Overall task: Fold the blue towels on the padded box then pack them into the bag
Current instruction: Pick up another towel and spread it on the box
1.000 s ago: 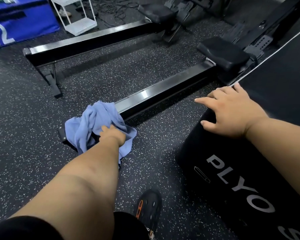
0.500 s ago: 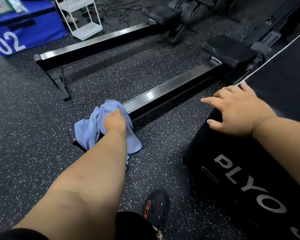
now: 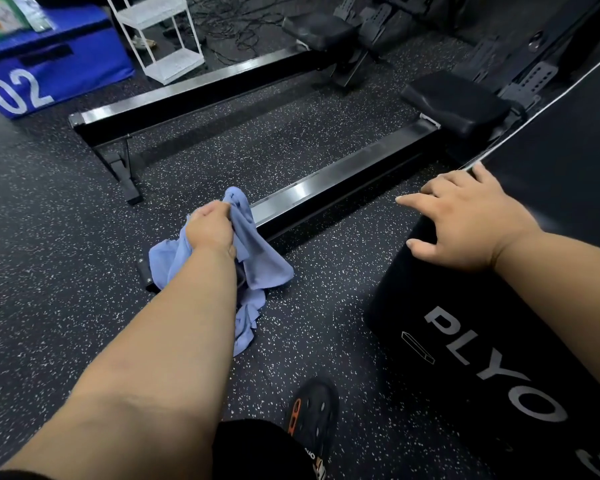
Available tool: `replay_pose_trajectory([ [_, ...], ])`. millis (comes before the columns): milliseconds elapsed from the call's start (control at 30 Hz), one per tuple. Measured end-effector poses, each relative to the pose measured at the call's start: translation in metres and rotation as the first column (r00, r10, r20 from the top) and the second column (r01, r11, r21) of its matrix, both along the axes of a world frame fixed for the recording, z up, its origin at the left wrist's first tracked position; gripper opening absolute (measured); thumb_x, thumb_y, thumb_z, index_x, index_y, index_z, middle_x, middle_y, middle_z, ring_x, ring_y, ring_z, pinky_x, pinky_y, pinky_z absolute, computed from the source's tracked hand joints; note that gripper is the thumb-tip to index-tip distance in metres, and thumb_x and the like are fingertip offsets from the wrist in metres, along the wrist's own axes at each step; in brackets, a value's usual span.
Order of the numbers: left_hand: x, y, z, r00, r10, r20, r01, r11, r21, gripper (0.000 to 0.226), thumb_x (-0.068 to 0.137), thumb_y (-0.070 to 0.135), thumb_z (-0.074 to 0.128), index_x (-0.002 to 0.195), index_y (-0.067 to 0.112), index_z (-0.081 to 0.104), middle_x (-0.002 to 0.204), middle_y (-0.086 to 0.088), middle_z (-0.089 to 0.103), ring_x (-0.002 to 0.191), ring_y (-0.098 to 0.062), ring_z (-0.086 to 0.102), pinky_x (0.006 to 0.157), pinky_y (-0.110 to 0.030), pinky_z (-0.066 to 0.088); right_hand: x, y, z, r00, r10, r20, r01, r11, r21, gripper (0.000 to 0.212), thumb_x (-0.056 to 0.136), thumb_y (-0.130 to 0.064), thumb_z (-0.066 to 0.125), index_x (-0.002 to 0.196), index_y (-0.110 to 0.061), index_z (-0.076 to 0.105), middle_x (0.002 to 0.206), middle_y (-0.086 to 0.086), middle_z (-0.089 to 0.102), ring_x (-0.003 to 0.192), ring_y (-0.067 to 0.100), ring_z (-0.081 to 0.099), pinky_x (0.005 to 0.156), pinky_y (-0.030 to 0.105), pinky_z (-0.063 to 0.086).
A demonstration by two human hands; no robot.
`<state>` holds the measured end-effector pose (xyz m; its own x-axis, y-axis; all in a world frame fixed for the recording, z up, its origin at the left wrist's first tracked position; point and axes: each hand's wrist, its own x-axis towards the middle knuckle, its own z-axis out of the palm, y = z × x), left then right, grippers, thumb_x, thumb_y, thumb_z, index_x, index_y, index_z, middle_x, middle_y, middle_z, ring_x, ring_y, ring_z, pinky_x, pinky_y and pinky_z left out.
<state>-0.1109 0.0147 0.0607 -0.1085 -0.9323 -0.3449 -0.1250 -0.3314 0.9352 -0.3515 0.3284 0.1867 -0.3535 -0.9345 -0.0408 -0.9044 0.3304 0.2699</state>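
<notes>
The left hand [image 3: 210, 230] has its fingers [image 3: 215, 210] curled tight around a bunched fold of the blue towel [image 3: 257, 258], the cloth drawn up into a peak above the knuckles and trailing down on both sides of the wrist. The lower end of the towel hangs toward the floor [image 3: 49, 254], just beside the near end of the rowing machine rail [image 3: 326, 192], whose foot is partly hidden under the cloth.

The right hand [image 3: 471, 223] lies flat with fingers spread and holds nothing; its palm rests on the top corner of the black padded box [image 3: 499, 358], to the right of the rail. The box side reads "PLYO" in grey letters.

The floor is dark rubber flecked with white. Between the rail and the box runs an open strip of floor, and a black shoe [image 3: 314, 414] stands on it nearer the camera. Beyond the rail lies a second rowing rail [image 3: 187, 98] with open floor between the two. Farther off to its left sit a white wire rack [image 3: 160, 36] and a blue padded block [image 3: 49, 67] marked "02".
</notes>
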Motion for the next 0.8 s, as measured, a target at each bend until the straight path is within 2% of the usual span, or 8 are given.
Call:
replay_pose_trajectory([
  [67,-0.002,0.001,0.018,0.999,0.011,-0.045,-0.013,0.998,-0.065,0.032,0.073,0.008,0.06,0.053,0.022,0.04,0.059,0.0,0.03,0.057,-0.018,0.025,0.058,-0.038,0.016,0.0,0.0,0.0,1.0,-0.001,0.006,0.001,1.0,-0.001,0.084,0.076,-0.081,0.035,0.149,-0.043,0.05,0.13,0.001,0.063,0.132,0.028,0.05,0.116,0.057,0.027],
  [233,-0.011,0.014,0.079,0.945,-0.136,-0.297,0.088,0.981,-0.171,0.038,0.077,0.007,0.071,0.066,0.025,0.039,0.07,-0.005,0.034,0.059,-0.016,0.035,0.052,-0.029,0.029,0.0,0.001,0.001,1.0,0.002,0.0,-0.002,1.0,0.005,0.084,0.077,-0.082,0.036,0.149,-0.042,0.052,0.126,0.001,0.063,0.127,0.028,0.052,0.114,0.056,0.029],
  [400,-0.009,0.048,0.144,0.894,-0.327,-0.307,0.254,0.933,-0.256,0.042,0.081,0.017,0.077,0.07,0.026,0.038,0.072,-0.006,0.034,0.065,-0.018,0.041,0.057,-0.032,0.037,0.006,0.006,0.01,0.999,-0.012,0.03,0.012,1.0,-0.008,0.085,0.08,-0.084,0.027,0.152,-0.043,0.047,0.129,-0.003,0.063,0.13,0.025,0.052,0.117,0.053,0.028],
  [500,0.0,0.084,0.175,0.863,-0.391,-0.32,0.328,0.916,-0.232,0.045,0.082,0.016,0.079,0.066,0.028,0.039,0.069,-0.003,0.035,0.07,-0.021,0.043,0.062,-0.037,0.038,0.016,0.011,0.02,0.977,-0.084,0.195,0.1,0.992,-0.074,0.089,0.081,-0.085,0.024,0.156,-0.04,0.043,0.139,-0.002,0.062,0.141,0.026,0.045,0.123,0.052,0.022],
  [567,0.008,0.109,0.189,0.827,-0.45,-0.337,0.394,0.891,-0.225,0.043,0.081,0.016,0.081,0.068,0.029,0.042,0.074,-0.003,0.04,0.086,-0.027,0.045,0.07,-0.04,0.04,0.032,0.018,0.026,0.892,-0.137,0.43,0.223,0.963,-0.154,0.084,0.087,-0.083,0.038,0.157,-0.038,0.042,0.154,-0.001,0.054,0.153,0.03,0.032,0.126,0.056,0.012],
  [633,0.018,0.136,0.205,0.801,-0.488,-0.348,0.446,0.873,-0.199,0.04,0.081,0.017,0.082,0.072,0.027,0.045,0.08,-0.004,0.046,0.094,-0.026,0.048,0.078,-0.043,0.043,0.054,0.029,0.034,0.738,-0.134,0.661,0.349,0.915,-0.204,0.071,0.095,-0.071,0.053,0.157,-0.038,0.044,0.159,0.003,0.048,0.156,0.028,0.026,0.127,0.048,0.01],
  [733,0.033,0.174,0.226,0.75,-0.551,-0.366,0.53,0.832,-0.166,0.037,0.085,0.015,0.079,0.075,0.025,0.045,0.087,-0.008,0.051,0.094,-0.025,0.052,0.083,-0.039,0.047,0.095,0.053,0.054,0.404,0.01,0.915,0.513,0.826,-0.235,0.054,0.1,-0.054,0.062,0.148,-0.029,0.057,0.147,-0.005,0.059,0.134,0.007,0.052,0.108,0.008,0.032],
  [800,0.041,0.202,0.237,0.713,-0.598,-0.365,0.587,0.795,-0.156,0.04,0.092,0.012,0.076,0.074,0.026,0.042,0.078,-0.004,0.05,0.086,-0.021,0.054,0.086,-0.038,0.048,0.121,0.071,0.072,0.216,0.122,0.969,0.597,0.768,-0.23,0.038,0.103,-0.05,0.059,0.133,-0.028,0.067,0.13,-0.011,0.071,0.116,0.004,0.064,0.095,0.006,0.043],
])
